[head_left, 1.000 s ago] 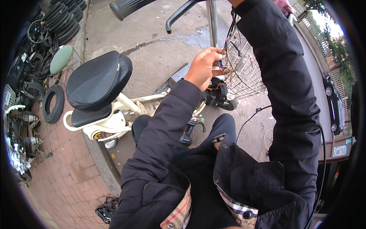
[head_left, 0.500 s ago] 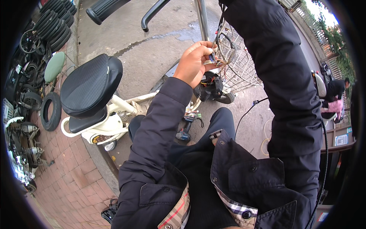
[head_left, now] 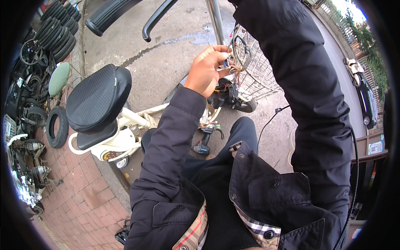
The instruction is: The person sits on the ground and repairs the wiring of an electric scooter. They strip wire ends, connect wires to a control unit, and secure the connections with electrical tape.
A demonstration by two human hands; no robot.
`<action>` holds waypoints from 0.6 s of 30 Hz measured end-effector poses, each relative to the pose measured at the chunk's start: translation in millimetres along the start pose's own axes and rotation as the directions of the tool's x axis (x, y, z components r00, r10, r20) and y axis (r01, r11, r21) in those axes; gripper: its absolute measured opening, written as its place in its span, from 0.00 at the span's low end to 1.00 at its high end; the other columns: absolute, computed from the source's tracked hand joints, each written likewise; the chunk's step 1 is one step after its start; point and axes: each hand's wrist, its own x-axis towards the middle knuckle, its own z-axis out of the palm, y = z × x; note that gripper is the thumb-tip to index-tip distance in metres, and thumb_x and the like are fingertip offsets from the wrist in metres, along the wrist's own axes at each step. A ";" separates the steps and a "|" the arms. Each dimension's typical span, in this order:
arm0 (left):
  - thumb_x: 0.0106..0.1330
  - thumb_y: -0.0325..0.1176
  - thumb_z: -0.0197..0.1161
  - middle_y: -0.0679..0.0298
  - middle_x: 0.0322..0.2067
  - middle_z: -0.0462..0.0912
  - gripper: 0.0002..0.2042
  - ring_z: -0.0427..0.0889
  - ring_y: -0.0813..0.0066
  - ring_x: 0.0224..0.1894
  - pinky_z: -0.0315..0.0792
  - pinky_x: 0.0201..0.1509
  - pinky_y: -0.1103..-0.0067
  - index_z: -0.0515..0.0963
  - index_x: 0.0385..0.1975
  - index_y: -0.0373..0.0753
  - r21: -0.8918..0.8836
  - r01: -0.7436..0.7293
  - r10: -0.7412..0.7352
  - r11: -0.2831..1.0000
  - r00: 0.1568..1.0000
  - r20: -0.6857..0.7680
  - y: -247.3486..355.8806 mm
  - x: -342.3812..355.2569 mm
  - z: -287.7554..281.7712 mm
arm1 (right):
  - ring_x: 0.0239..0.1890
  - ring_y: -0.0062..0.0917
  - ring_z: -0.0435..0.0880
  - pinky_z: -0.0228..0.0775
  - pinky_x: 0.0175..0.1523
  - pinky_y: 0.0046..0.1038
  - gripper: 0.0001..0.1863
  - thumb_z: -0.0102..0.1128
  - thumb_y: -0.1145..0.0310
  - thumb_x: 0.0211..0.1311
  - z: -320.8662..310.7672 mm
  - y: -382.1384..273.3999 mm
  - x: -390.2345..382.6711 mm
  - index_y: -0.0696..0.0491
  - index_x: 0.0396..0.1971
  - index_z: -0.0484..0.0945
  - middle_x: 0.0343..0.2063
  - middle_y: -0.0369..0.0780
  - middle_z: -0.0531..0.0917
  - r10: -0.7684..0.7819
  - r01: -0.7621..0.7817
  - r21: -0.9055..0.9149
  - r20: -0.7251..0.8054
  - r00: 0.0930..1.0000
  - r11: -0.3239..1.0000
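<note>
My left hand (head_left: 206,71) is closed in a pinch on a small blue connector (head_left: 226,62) among a bundle of wires (head_left: 241,60), beside a chrome steering stem (head_left: 215,18) with a black grip (head_left: 114,14) and brake lever (head_left: 156,18). My right arm (head_left: 302,83) reaches past the top edge, its hand out of view. A wire basket (head_left: 262,77) stands behind the wires, above a black housing with loose coloured wires (head_left: 225,93). A cream scooter frame (head_left: 141,116) bears a black padded seat (head_left: 96,93). A cordless power tool (head_left: 202,146) lies between my legs.
Piled tyres (head_left: 58,33), a loose tyre (head_left: 57,127), a green-topped stool (head_left: 59,79) and scrap parts (head_left: 31,162) line the brick paving at left. A black cable (head_left: 268,118) hangs by my right arm. A dark car (head_left: 366,106) is on the road at right.
My left hand and the handlebar have shifted left in the view, the hand still pinching among the wires. A person on a scooter at right half a second ago has moved out of sight.
</note>
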 end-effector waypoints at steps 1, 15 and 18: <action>0.69 0.27 0.55 0.59 0.40 0.78 0.12 0.79 0.72 0.43 0.80 0.58 0.61 0.72 0.50 0.30 -0.011 -0.022 0.022 1.000 0.999 0.030 -1.1 0.2 0.3 | 0.33 0.44 0.85 0.76 0.45 0.41 0.35 0.45 0.41 0.76 -1.1 3.7 -1.1 0.62 0.38 0.86 0.32 0.55 0.86 -0.004 0.004 -0.012 0.010 1.000 1.000; 0.70 0.29 0.60 0.69 0.36 0.77 0.09 0.76 0.82 0.36 0.71 0.44 0.82 0.76 0.46 0.32 0.146 -0.110 0.103 0.983 0.993 0.050 -2.0 3.0 -12.7 | 0.28 0.17 0.77 0.70 0.35 0.23 0.31 0.46 0.43 0.78 0.4 14.3 25.1 0.59 0.41 0.84 0.27 0.36 0.82 0.042 -0.062 0.246 0.088 0.995 0.967; 0.68 0.34 0.62 0.61 0.42 0.80 0.16 0.78 0.77 0.46 0.73 0.54 0.77 0.75 0.49 0.31 0.392 -0.125 0.117 0.912 0.992 0.044 5.3 0.2 -12.4 | 0.33 0.18 0.83 0.74 0.41 0.23 0.36 0.37 0.41 0.79 9.5 11.9 36.2 0.61 0.53 0.80 0.30 0.38 0.84 0.096 -0.119 0.219 0.110 0.989 0.969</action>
